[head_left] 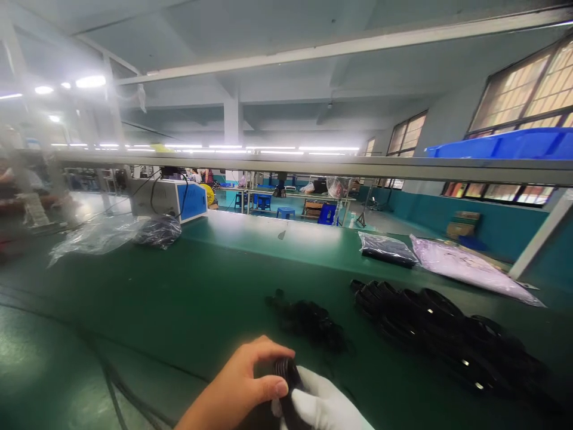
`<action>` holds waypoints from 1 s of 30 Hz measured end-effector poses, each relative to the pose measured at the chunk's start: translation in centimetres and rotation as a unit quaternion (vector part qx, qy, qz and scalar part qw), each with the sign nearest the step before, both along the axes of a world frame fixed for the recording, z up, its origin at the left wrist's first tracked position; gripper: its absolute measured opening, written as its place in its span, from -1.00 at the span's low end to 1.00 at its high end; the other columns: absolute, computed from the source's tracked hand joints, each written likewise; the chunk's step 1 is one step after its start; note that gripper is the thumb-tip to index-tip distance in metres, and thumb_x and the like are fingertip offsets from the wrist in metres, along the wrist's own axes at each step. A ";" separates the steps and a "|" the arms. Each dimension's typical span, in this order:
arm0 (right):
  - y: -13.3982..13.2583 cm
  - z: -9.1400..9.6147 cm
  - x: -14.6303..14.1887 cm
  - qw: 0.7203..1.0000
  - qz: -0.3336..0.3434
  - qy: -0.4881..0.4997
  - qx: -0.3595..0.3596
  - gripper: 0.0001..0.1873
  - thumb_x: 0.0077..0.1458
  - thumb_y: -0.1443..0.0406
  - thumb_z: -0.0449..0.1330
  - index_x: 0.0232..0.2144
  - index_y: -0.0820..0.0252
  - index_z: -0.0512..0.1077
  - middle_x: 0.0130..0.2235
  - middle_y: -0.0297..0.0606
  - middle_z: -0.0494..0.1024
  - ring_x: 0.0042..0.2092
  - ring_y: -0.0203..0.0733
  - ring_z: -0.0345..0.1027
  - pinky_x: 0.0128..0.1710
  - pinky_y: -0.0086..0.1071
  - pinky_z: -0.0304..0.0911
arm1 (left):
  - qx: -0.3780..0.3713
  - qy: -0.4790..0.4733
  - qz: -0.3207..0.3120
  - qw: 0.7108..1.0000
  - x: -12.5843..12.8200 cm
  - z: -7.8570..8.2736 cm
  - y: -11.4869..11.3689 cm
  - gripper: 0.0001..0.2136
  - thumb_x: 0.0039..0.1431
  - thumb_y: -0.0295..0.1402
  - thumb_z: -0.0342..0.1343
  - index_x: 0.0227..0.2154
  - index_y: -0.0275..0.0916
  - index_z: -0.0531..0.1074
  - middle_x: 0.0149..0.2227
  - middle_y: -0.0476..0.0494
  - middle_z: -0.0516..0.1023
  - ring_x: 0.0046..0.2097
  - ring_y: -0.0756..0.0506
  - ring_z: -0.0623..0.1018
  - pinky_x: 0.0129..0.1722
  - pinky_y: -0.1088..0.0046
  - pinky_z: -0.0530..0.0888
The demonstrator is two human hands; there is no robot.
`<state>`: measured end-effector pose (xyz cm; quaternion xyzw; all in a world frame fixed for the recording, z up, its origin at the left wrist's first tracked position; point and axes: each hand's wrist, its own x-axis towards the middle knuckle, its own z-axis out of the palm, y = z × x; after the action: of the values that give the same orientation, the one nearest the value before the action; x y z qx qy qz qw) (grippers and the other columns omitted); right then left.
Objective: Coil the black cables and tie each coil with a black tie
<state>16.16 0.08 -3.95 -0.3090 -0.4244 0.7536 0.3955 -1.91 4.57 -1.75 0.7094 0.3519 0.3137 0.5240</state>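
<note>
At the bottom centre, my bare left hand (237, 388) pinches a black coiled cable bundle (289, 373) between thumb and fingers. My right hand (324, 406), in a white glove, grips the same bundle from below and the right. Just beyond my hands lies a small black heap of cables (308, 322) on the green table (179, 298). A long row of black coiled cable bundles (447, 334) stretches to the right of it.
A blue-and-white machine (172, 200) stands at the back left, with clear plastic bags (111, 233) beside it. Bagged dark goods (387, 248) and a pale pink bag (465, 266) lie at the back right. A metal rail (313, 164) crosses overhead, carrying a blue bin (505, 143).
</note>
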 end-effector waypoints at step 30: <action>0.3 -0.3 -1.2 0.988 -0.084 -0.090 0.089 -0.34 -0.22 0.25 0.36 0.01 0.11 0.33 -0.11 -0.14 0.49 0.06 0.09 0.30 0.13 -0.03 0.12 | 0.397 0.059 0.252 0.880 2.8 -4.1 -1.5 -0.72 0.08 -0.62 -0.13 -0.35 -0.18 0.43 -0.42 -0.03 0.42 -0.43 0.02 0.46 -0.40 0.56 0.39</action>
<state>14.93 0.34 -4.24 -0.3739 -0.4961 0.6463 0.4432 0.90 3.09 -5.87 0.7624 0.3952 0.5062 0.0797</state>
